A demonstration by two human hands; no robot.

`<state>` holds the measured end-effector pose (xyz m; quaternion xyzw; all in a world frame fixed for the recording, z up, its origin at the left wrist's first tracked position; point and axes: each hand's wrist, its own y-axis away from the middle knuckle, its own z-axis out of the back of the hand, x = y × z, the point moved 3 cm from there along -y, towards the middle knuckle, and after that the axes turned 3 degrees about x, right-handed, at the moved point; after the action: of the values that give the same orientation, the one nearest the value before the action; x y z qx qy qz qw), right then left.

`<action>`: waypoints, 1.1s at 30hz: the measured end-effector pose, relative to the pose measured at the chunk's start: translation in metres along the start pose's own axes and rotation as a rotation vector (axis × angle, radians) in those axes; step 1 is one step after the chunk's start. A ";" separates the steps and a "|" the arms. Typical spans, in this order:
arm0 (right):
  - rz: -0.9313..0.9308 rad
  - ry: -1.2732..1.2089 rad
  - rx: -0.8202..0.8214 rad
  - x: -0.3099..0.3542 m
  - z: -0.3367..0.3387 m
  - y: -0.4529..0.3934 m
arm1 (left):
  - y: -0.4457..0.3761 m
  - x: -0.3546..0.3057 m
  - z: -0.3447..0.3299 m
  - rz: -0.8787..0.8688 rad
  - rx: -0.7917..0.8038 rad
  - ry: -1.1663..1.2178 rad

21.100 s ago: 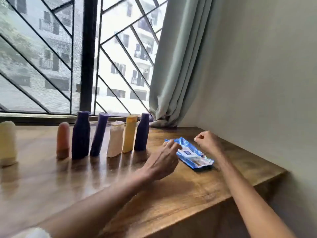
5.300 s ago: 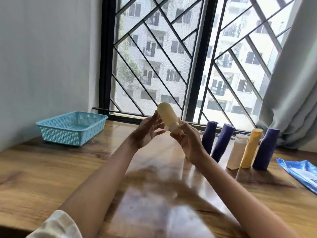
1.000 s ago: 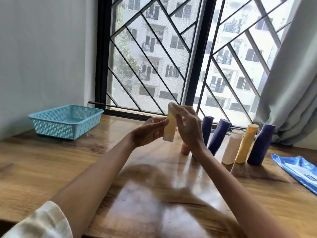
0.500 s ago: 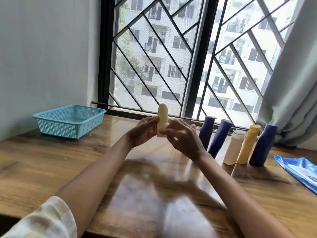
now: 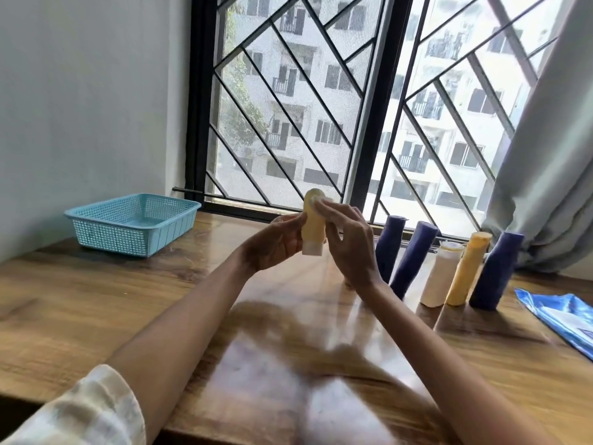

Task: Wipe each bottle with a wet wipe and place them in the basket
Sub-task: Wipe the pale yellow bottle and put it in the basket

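At the centre of the frame the left hand [image 5: 276, 248] grips the pale yellow bottle [image 5: 313, 229] near its cap end while the right hand [image 5: 348, 239] pinches a wipe [image 5: 321, 205] on its top; it seems light, smooth, probably slippery when wet.

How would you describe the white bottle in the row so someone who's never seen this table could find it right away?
Start at the grey curtain on the right of the window; below it a row of bottles stands on the wooden table. The white bottle is third from the left, between a dark blue bottle and a yellow bottle. It is the only white one, and the shortest.
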<state>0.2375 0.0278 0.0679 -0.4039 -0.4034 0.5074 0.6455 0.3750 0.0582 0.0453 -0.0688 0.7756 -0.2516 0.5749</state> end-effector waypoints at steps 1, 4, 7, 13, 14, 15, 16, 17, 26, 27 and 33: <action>-0.007 -0.001 0.005 0.001 -0.002 0.002 | 0.000 -0.001 0.002 -0.018 -0.016 0.011; -0.047 -0.025 0.031 0.003 -0.006 0.008 | 0.000 -0.002 0.009 -0.053 -0.055 0.019; -0.019 -0.045 0.064 0.009 -0.004 0.013 | 0.001 -0.001 0.016 -0.057 -0.088 0.012; -0.105 -0.092 -0.042 0.009 0.007 0.001 | 0.003 0.000 0.014 0.008 -0.068 -0.030; -0.110 -0.131 -0.119 0.009 0.012 -0.003 | 0.003 0.002 0.013 0.039 -0.052 -0.052; -0.117 -0.149 -0.173 0.008 0.016 -0.006 | 0.003 0.005 0.012 0.069 -0.029 -0.072; -0.124 -0.147 -0.194 0.006 0.018 -0.008 | 0.003 0.007 0.010 0.092 -0.004 -0.081; -0.134 -0.135 -0.179 0.004 0.016 -0.008 | 0.003 0.008 0.008 0.102 0.013 -0.082; -0.205 -0.054 -0.011 0.000 -0.010 0.011 | -0.001 -0.002 0.013 -0.032 -0.069 -0.055; -0.216 -0.041 0.015 0.002 -0.010 0.013 | -0.001 -0.003 0.015 -0.045 -0.089 -0.056; -0.089 0.100 0.071 0.019 -0.008 0.017 | 0.001 -0.006 0.028 -0.076 -0.167 -0.072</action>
<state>0.2418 0.0482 0.0512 -0.3873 -0.3698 0.4715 0.7007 0.4036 0.0524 0.0445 -0.1550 0.7694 -0.2051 0.5847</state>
